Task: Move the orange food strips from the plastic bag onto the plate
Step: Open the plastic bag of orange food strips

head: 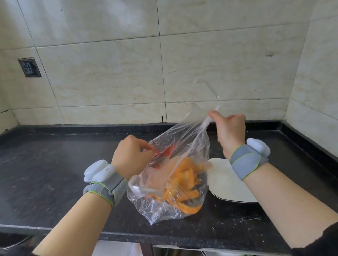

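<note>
I have my left hand [130, 155] pinched on the bag [170, 182] mouth at frame centre, and my right hand [230, 130] clenched on its twisted top, right of centre. The strips [183, 186] lie low in the bag, centre-bottom, on the counter [42, 173]; the plate [225, 182], just right, sits partly under it. I judge the thin film could tear, or, tipped left, spill strips onto the counter. I can read no writing or brand.
</note>
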Available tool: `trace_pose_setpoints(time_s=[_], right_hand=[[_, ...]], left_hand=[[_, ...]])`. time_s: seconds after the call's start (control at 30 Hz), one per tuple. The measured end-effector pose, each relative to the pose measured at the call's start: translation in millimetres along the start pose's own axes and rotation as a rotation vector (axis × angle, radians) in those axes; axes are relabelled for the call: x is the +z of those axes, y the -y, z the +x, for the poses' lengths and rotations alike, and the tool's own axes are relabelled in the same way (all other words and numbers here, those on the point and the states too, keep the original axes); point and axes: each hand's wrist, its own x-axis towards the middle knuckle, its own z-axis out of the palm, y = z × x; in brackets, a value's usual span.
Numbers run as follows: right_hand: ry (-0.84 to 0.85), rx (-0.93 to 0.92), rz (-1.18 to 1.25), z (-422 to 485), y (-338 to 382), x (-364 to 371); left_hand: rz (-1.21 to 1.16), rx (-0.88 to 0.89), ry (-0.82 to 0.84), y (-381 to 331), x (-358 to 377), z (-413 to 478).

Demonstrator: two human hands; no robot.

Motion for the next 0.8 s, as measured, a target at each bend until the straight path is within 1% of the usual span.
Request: trace_pose_setpoints(time_s=[0.03, 0.1, 0.17, 0.23, 0.27, 0.3, 0.37, 0.43, 0.57, 0.63, 0.7, 0.8], right_hand=[[-0.022, -0.136, -0.024, -9.2, 1.7, 1.1], [0.019, -0.452, -0.137, -29.6, 5.1, 3.5], [0.173, -0.681, -0.279, -41.3, 6.3, 10.3], [0.391, -0.785, -0.53, -43.3, 5.6, 16.8], [0.472, -0.802, -0.689, -41.9, 4.8, 18.5], [0.506, -0.818, -0.849, -38.7, 3.3, 19.5], [0.496, -0.828, -1.098, -29.9, -1.6, 18.3], [0.47, -0.791, -1.241, -20.7, -6.2, 17.1], [0.436, -0.749, -1.429, -7.3, -19.0, 18.0], [0.425, -0.734, -1.473, -1.0, -25.8, 19.0], [0.409, -0.667, -1.486, 3.9, -30.6, 20.4], [0.353, -0.587, -1.509, 8.5, -38.6, 25.6]], left_hand=[[-0.025, 0.022, -0.01, -4.5, -2.2, -1.6], [-0.068, 0.087, 0.061, -14.4, -4.3, -7.1], [-0.038, 0.17, 0.178, -21.4, -1.0, -11.8], [0.079, 0.189, 0.297, -24.0, 4.5, -15.3], [0.18, 0.183, 0.347, -22.3, 7.8, -17.2], [0.302, 0.178, 0.383, -18.8, 11.3, -18.9], [0.495, 0.168, 0.415, -8.7, 17.9, -24.3], [0.562, 0.141, 0.428, 3.0, 23.0, -29.1], [0.672, 0.164, 0.458, 20.2, 28.8, -29.3], [0.677, 0.189, 0.458, 28.4, 30.6, -25.9], [0.632, 0.198, 0.452, 34.8, 32.6, -22.5], [0.499, 0.206, 0.393, 36.6, 36.9, -17.1]])
